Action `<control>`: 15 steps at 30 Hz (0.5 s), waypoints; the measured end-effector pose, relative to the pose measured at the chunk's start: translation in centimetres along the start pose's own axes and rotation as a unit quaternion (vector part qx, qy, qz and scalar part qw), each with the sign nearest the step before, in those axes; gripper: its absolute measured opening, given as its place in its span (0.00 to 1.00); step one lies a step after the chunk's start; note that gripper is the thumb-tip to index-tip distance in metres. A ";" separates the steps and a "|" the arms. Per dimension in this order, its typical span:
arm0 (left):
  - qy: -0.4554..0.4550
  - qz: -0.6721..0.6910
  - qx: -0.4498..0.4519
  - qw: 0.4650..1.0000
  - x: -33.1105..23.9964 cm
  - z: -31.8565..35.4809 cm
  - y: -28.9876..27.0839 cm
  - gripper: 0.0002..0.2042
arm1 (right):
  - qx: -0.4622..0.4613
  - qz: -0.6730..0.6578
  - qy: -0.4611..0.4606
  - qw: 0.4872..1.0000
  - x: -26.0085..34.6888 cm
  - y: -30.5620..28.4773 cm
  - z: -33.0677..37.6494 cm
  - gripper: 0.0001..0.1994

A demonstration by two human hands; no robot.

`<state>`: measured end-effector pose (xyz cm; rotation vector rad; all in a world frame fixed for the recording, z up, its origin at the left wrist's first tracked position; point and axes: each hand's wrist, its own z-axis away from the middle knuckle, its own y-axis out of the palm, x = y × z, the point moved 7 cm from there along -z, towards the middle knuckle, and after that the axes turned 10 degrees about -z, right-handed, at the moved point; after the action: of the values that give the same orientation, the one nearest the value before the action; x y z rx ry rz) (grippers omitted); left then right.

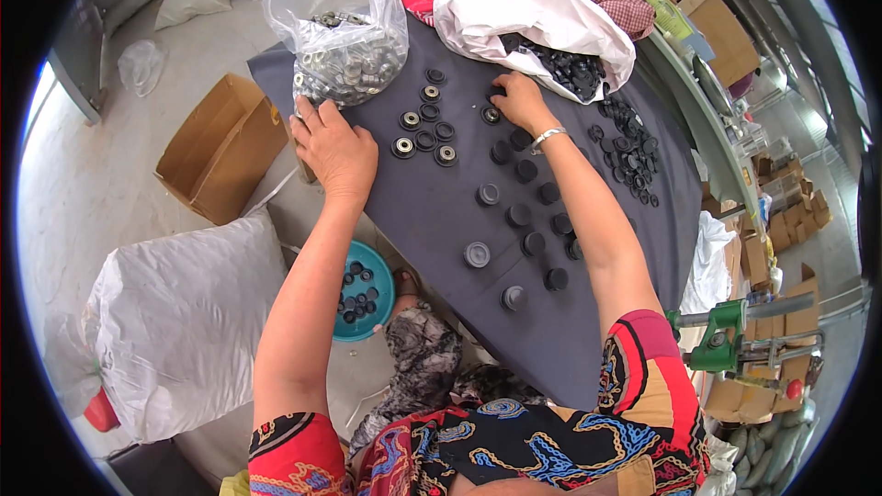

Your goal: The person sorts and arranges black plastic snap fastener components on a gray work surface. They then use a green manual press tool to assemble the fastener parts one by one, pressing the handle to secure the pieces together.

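My left hand (337,152) reaches to the lower edge of a clear plastic bag (338,60) full of small metal bearings. Its fingers are apart, and no held thing shows. The fingers of my right hand (524,103) are bent together at the tablecloth, hiding what they pinch. Just below them lies a black ring with a metal centre (491,115). Between my hands are several black rings (425,140), some with a shiny bearing (410,119) seated inside. Nearer me stand several round black caps (519,215), beneath and left of my right forearm.
A white sack (551,18) of black parts lies open at the table's far side. Loose black pieces (634,154) are heaped at the right. Left of the table are a cardboard box (223,149), a stuffed white sack (188,312) and a blue basin (386,298) holding black parts.
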<state>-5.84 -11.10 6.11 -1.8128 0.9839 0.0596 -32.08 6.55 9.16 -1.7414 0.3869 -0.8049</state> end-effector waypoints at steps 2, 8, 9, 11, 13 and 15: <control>0.001 0.003 0.002 1.000 -0.3 0.0 -0.1 0.23 | 0.017 0.021 0.010 1.000 -0.6 -0.8 0.6 0.19; 0.001 0.002 -0.006 1.000 -0.1 0.0 0.0 0.22 | -0.014 0.005 -0.140 0.990 7.9 -1.1 5.0 0.17; -0.001 0.000 -0.006 1.000 0.2 0.1 -0.1 0.22 | -0.026 0.052 -0.187 0.981 9.5 -0.9 5.7 0.16; 0.001 0.004 -0.011 1.000 0.3 -0.1 -0.1 0.22 | -0.034 0.168 -0.182 0.968 9.6 -0.6 5.3 0.14; 0.002 -0.001 -0.009 1.000 0.0 -0.1 0.3 0.22 | -0.037 0.193 -0.161 0.967 8.0 -0.2 4.7 0.13; 0.004 0.002 -0.008 1.000 -0.5 -0.1 0.4 0.22 | -0.037 0.128 -0.124 0.983 4.4 -0.2 4.0 0.12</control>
<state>-6.51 -10.96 6.07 -1.8280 0.9953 0.0620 -26.20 6.72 10.19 -1.7906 0.4650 -0.3873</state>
